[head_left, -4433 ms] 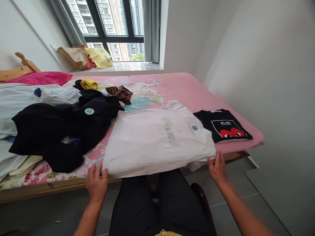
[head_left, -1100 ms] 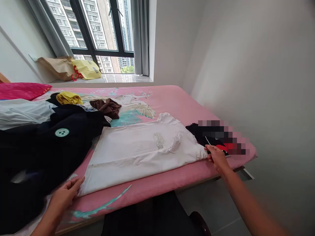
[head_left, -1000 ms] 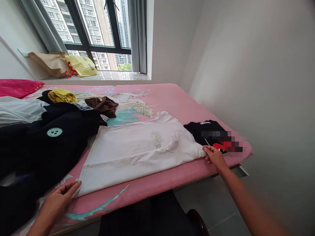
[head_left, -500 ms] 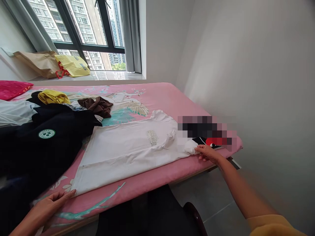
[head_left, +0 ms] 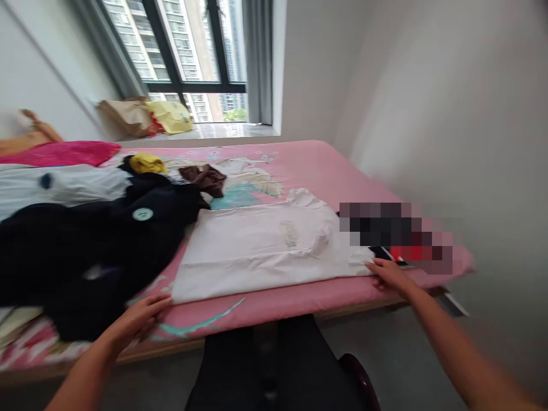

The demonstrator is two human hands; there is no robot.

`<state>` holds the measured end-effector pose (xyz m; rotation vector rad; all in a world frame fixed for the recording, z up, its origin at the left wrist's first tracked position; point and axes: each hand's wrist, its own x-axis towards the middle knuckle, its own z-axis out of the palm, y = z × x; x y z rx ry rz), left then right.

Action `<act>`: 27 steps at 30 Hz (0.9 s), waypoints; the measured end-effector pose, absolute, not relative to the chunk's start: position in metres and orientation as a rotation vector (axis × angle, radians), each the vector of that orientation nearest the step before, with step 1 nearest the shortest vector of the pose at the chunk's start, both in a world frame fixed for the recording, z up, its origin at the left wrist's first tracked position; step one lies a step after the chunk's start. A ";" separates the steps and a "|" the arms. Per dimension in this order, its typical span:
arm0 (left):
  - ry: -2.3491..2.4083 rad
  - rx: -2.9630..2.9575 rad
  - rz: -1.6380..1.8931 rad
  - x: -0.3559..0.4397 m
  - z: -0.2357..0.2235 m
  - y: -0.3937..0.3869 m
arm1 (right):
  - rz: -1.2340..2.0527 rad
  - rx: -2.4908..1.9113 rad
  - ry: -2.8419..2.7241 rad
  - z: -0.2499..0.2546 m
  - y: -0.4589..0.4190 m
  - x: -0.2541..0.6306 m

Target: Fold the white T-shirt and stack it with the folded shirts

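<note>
A white T-shirt (head_left: 240, 240) lies on the bed, its near side folded inward lengthwise, with small print on the chest and the collar toward the right. My left hand (head_left: 143, 314) pinches the near corner of its hem at the left. At the other end my right hand (head_left: 390, 275) has its fingers closed on the shirt's near edge by the sleeve. Just beyond that hand is a dark item with red on it (head_left: 387, 254), mostly hidden by pixel blurring.
A dark garment with a round badge (head_left: 166, 200) is heaped on the left. Behind it are a yellow cloth (head_left: 146, 164), a brown cloth (head_left: 208, 179) and a light garment (head_left: 89, 185). Paper bags (head_left: 127, 117) stand on the windowsill. The wall (head_left: 483, 142) borders the bed's right side.
The view has swung left, so everything sits further right. The white bunched sleeve by my right hand now lies flatter along the near edge. Both hands keep hold of the shirt.
</note>
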<state>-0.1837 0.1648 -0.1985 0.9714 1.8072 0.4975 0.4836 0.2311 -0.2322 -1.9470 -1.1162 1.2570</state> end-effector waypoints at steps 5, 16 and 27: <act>1.703 0.955 0.674 -0.168 -0.181 0.157 | 1.165 -2.053 -1.011 -0.258 0.231 0.493; 2.126 1.458 0.560 -0.140 -0.177 0.211 | 1.157 -2.061 -0.879 -0.264 0.231 0.493; 2.177 1.450 0.391 -0.142 -0.178 0.254 | 1.175 -2.082 -0.803 -0.264 0.229 0.491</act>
